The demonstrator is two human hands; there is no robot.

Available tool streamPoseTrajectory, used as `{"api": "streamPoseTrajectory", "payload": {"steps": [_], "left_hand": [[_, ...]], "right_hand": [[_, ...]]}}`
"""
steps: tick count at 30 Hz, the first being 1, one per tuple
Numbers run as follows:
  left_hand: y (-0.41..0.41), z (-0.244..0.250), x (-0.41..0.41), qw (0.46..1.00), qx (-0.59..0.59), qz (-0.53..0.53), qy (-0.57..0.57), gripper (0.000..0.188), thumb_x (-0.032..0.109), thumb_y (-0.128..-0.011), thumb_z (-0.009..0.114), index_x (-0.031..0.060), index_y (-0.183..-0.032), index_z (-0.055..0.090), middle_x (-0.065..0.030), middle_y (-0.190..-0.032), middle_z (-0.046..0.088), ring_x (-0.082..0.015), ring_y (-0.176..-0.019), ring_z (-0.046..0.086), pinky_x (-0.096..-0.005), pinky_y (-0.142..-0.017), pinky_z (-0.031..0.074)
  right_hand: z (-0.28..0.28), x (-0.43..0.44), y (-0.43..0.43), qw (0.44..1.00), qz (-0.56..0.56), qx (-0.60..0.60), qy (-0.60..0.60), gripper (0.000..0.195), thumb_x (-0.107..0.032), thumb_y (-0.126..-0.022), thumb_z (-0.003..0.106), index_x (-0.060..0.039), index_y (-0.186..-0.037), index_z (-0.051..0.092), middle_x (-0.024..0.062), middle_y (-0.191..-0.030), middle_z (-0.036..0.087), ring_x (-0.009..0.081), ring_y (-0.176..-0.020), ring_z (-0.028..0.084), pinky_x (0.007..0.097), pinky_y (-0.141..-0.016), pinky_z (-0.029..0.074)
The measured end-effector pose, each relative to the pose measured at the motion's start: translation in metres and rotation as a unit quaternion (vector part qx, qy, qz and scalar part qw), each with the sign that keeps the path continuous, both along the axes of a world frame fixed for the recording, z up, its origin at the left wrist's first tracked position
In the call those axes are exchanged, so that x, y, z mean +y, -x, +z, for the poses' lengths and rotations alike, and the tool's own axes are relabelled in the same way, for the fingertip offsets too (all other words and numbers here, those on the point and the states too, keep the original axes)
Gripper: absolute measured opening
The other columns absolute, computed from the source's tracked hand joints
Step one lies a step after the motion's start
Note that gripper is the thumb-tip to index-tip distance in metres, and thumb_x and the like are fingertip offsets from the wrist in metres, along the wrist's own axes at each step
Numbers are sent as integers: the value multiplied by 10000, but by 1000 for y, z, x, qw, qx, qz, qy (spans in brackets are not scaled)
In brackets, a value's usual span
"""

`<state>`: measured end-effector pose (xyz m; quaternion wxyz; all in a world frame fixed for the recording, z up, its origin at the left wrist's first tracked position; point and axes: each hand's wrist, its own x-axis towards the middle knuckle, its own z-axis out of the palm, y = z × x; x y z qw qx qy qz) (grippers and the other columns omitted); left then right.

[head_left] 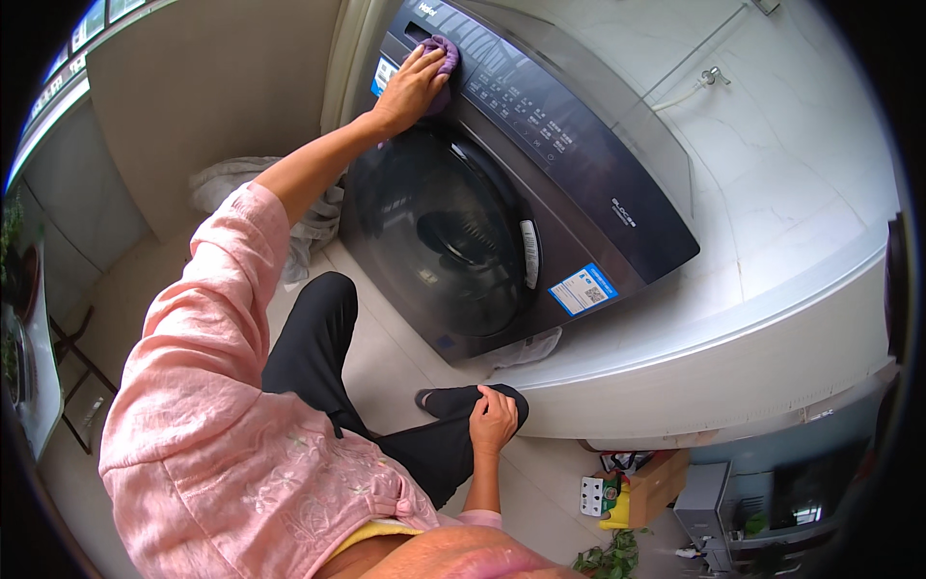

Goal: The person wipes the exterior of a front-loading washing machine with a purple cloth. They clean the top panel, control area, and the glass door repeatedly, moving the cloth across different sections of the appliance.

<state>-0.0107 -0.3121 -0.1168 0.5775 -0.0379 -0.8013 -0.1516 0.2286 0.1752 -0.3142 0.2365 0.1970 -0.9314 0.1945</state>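
Observation:
My left hand [409,88] presses a bunched purple cloth [447,56] against the upper front of a dark grey Haier front-loading washing machine [579,217]. The cloth lies beside the recessed drawer handle [417,32], at the far end of the touch control panel [524,108]. Below it, the round dark glass door [441,231] looks shut. Resting on my bent right knee [515,396] is my right hand [495,418], with nothing held and its fingers loosely bent.
A grey-white fabric heap [318,217] lies on the floor left of the machine. To the right runs a white ledge [687,391]; above it a tap with a hose [712,77] is fixed to the marble-look wall. A cardboard box [660,485] and a leafy plant [611,557] stand lower right.

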Motion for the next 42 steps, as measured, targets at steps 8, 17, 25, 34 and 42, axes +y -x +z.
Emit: {"api": "streamPoseTrajectory", "payload": {"steps": [8, 17, 25, 34, 42], "left_hand": [[-34, 61, 16, 973, 84, -118, -181, 398, 294, -1057, 461, -40, -1227, 598, -266, -1233, 616, -444, -1153, 580, -424, -1001, 452], [42, 89, 7, 996, 38, 3, 74, 339, 261, -1042, 496, 73, -1262, 673, -152, -1341, 607, -323, -1379, 447, -466, -1201, 275], [46, 123, -5, 969, -49, 47, 237, 253, 238, -953, 518, 26, -1014, 642, -142, -953, 659, -325, -1006, 630, -502, -1040, 429], [59, 130, 11, 986, -107, -59, 111, 420, 314, -1052, 382, 12, -1110, 668, -201, -1167, 682, -379, -1157, 602, -472, -1051, 423], [35, 138, 78, 956, -152, -55, 243, 504, 408, -1096, 304, 124, -1394, 595, -90, -1500, 522, -272, -1370, 497, -384, -1205, 289]], "right_hand": [[-3, 6, -2, 1000, 0, 11, 3, 174, -64, -837, 639, -164, -937, 741, 5, -911, 728, 254, -868, 648, 388, -798, 515], [1, 0, -4, 1000, 0, 5, 1, 177, -56, -841, 631, -155, -928, 749, 9, -907, 732, 252, -852, 645, 386, -796, 514], [-2, 4, -1, 1000, -7, 2, -18, 172, -65, -832, 649, -162, -944, 736, 0, -908, 725, 248, -851, 645, 386, -771, 512], [-7, -1, 19, 989, 64, -88, -99, 137, -121, -849, 640, -140, -945, 736, 44, -911, 735, 267, -870, 658, 407, -800, 507], [-82, -24, 77, 912, 184, -357, -91, 241, -187, -919, 562, -189, -1085, 736, 107, -1069, 740, 351, -1014, 678, 472, -901, 530]]}}
